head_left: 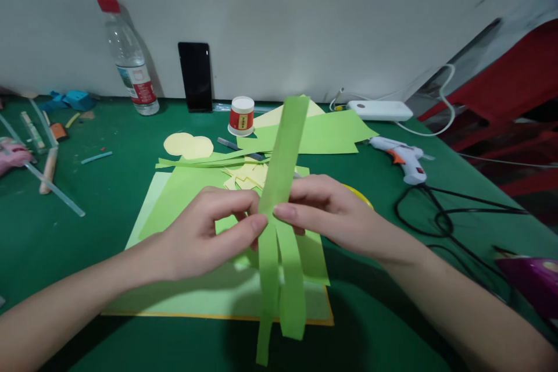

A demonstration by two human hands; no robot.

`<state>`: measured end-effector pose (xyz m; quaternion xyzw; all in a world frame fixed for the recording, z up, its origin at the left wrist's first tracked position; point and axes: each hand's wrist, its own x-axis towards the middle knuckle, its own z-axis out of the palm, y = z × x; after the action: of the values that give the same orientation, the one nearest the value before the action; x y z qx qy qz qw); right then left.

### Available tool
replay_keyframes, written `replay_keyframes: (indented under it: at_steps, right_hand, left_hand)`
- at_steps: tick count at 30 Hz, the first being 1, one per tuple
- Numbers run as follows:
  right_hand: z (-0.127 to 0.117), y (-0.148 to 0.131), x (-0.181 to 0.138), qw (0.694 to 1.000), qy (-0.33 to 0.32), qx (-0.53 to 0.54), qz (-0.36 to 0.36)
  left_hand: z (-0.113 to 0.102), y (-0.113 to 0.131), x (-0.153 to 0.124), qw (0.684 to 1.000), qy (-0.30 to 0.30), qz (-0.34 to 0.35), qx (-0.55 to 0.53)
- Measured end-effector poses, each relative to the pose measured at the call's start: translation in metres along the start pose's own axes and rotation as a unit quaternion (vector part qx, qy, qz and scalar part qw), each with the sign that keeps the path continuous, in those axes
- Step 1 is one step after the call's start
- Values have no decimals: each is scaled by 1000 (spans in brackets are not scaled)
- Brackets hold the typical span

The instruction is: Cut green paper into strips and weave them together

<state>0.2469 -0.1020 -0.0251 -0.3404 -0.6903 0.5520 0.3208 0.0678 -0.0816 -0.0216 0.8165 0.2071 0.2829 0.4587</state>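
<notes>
Green surface (87,232) set against a pale wall (305,6). Both hands pinch one green paper strip (285,145) above stacked green sheets (196,296): left hand (204,235) and right hand (331,212) clamped on it mid-length, its lower end split. Water bottle (128,58), phone (196,75), glue gun (403,157), power bank (379,110) lie behind.

Left hand (204,238), right hand (335,215): both bare, slim fingers (226,199), short rounded nails (285,211) (faint gloss on thumbnails). Back from fingers: bare wrists (146,261), forearms (457,302) uncovered to edge of view, left and right alike.
</notes>
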Motion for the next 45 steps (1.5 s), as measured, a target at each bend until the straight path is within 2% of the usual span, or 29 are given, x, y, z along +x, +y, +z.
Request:
replay_keyframes:
  at_steps: [5, 10, 13, 16, 21, 28, 34, 39, 45]
  right_hand:
    - [-1, -1, 0, 1000, -29, -10, 0]
    - [-3, -3, -2, 994, -81, 36, 58]
    - [-4, -3, -1, 994, -79, 11, 78]
    - [-4, -4, 1, 997, -62, 5, 54]
    - [-3, -2, 1, 999, -28, 40, 14]
    - [0, 3, -1, 992, -63, 110, 2]
    - [1, 0, 1, 997, -49, 56, 22]
    - [3, 0, 1, 999, -13, 42, 18]
    - [2, 1, 0, 997, -44, 59, 30]
  left_hand:
    - [0, 0, 0, 1000, -7, 1, -17]
    - [-1, -1, -1, 998, -46, -41, -20]
    - [-1, -1, -1, 999, -21, -32, -6]
    - [-1, -1, 0, 1000, -14, -5, -17]
    - [-2, -1, -1, 998, -28, -17, -53]
    - [-4, -4, -3, 993, -77, -45, -72]
    - [-4, -7, 0, 998, -9, -38, -51]
    - [-3, -7, -1, 997, -28, -24, -70]
    - [-2, -7, -3, 996, -52, -36, -66]
